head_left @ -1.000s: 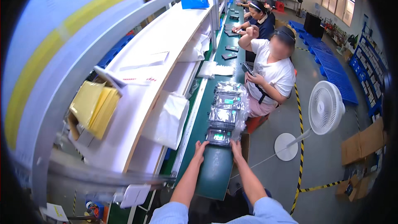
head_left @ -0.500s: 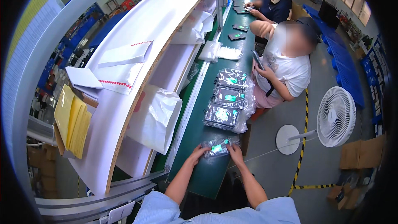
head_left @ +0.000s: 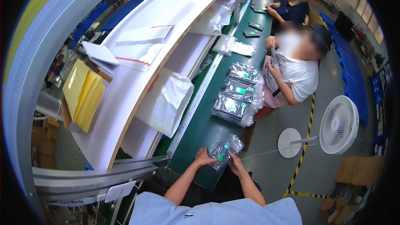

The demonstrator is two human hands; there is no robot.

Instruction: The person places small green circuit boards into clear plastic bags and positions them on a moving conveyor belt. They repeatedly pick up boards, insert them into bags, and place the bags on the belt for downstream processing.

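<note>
Between my two hands is a flat dark package in a transparent plastic bag [head_left: 225, 145], with green patches on its face. It is tilted, and the loose end of its bag points away from me. My left hand [head_left: 204, 157] grips its left side, thumb on the face. On the lower right edge, my right hand [head_left: 236, 165] is closed with its fingers partly hidden. Beyond them, several similar bagged dark packages [head_left: 230, 105] lie in stacked rows on the green bench [head_left: 196, 141].
A white shelf unit [head_left: 137, 62] borders the bench on the left, holding white bags [head_left: 168, 100] and yellow envelopes [head_left: 83, 96]. Across the bench's right edge sits a co-worker [head_left: 298, 71] holding a dark item. A white fan [head_left: 339, 125] stands on the right.
The bagged package has turned from lying crosswise to a slant and come nearer to me. The co-worker's raised hand has come down to the dark item. My view has shifted.
</note>
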